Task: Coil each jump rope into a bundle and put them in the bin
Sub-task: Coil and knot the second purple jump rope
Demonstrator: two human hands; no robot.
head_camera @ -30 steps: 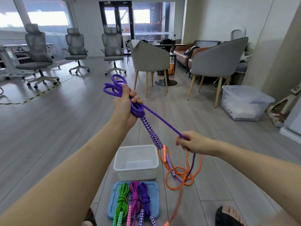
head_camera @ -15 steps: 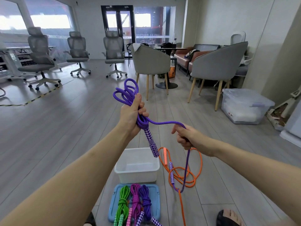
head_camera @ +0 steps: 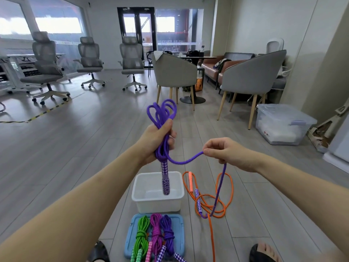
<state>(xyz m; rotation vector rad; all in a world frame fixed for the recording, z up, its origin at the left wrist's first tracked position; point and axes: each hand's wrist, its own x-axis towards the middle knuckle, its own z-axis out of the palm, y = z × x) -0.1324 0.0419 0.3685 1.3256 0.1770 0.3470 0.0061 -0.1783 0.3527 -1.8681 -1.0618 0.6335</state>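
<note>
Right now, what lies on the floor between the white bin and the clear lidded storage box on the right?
In the head view, between the white bin and the clear storage box lie the uncoiled orange jump rope, the purple rope's trailing end, then bare floor.

Grey plank floor [head_camera: 79, 140] runs back to bright windows [head_camera: 56, 25] and a dark glass door [head_camera: 137, 35]. Three mesh office chairs [head_camera: 132, 59] line the left, two grey tub chairs [head_camera: 251, 76] flank a round table [head_camera: 196, 58], a brown sofa [head_camera: 211, 69] sits behind.

light: bright daylight, blown-out windows [head_camera: 56, 25] | shadows: soft | edges: wide-angle bending | focus: mostly sharp
</note>
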